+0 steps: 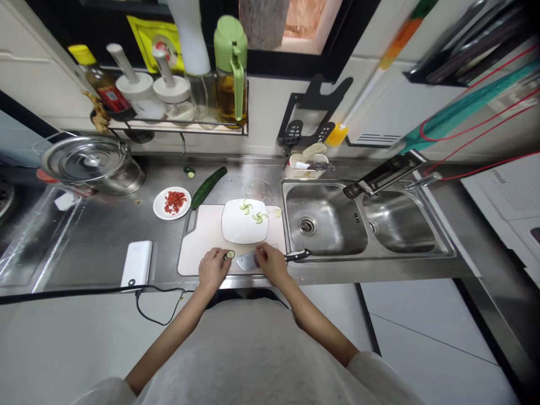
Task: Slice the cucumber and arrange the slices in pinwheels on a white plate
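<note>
My left hand [213,268] is at the front of the pale cutting board [198,230], its fingers closed on a small cucumber piece [229,255]. Over the blade of a knife [298,255] is my right hand [272,263], fingers bent together; what they pinch, if anything, is hidden. The knife lies flat with its black handle pointing right, outside my grip. Just beyond both hands, a white plate [236,229] on the board carries fan-shaped cucumber slices [259,217] near its far right. A whole cucumber [208,188] rests behind the board, touching its far left corner.
A small plate [157,209] of red pieces [174,202] sits left of the board. Nearby are a white power bank [138,263] with a cable and a lidded steel pot [122,179]. The double sink [327,239] borders the board's right side. Bottles stand on a wall rack [198,128].
</note>
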A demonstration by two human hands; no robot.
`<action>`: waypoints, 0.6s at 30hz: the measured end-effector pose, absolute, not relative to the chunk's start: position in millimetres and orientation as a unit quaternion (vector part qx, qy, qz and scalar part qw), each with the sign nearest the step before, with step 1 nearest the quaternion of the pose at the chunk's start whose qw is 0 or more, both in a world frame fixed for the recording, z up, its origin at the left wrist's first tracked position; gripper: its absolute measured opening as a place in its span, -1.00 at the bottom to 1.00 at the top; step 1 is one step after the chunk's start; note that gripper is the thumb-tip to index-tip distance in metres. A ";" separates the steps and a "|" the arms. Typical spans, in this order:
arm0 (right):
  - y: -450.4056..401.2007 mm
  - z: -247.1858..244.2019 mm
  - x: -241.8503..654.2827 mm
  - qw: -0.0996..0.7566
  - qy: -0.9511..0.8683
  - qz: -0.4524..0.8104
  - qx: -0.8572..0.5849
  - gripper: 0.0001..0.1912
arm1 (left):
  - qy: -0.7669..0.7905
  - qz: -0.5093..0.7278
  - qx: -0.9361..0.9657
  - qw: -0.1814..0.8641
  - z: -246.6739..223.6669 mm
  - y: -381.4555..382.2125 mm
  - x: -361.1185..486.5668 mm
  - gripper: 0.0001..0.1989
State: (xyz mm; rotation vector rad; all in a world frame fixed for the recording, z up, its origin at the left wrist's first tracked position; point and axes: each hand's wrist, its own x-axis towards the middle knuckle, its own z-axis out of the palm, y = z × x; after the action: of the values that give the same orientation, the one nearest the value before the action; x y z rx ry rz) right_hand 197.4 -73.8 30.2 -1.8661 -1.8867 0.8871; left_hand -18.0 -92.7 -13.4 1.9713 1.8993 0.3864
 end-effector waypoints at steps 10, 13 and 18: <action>-83.2 34.5 167.7 0.086 -0.716 0.333 -0.607 -0.75 | 0.664 0.129 0.719 0.162 -18.5 -94.9 -19.2 -0.75; -82.8 32.3 163.2 0.073 -0.727 0.326 -0.599 -0.74 | 0.652 0.127 0.729 0.165 -19.0 -95.0 -20.8 -0.75; -78.7 20.4 146.0 0.031 -0.773 0.288 -0.565 -0.72 | 0.636 0.154 0.738 0.164 -24.3 -96.7 -22.6 -0.75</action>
State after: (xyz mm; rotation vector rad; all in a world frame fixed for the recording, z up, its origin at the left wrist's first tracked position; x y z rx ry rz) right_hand 146.0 -78.7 20.4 -1.7398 -2.3800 0.8883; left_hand -22.6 -96.7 -24.3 2.1046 1.8141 0.4389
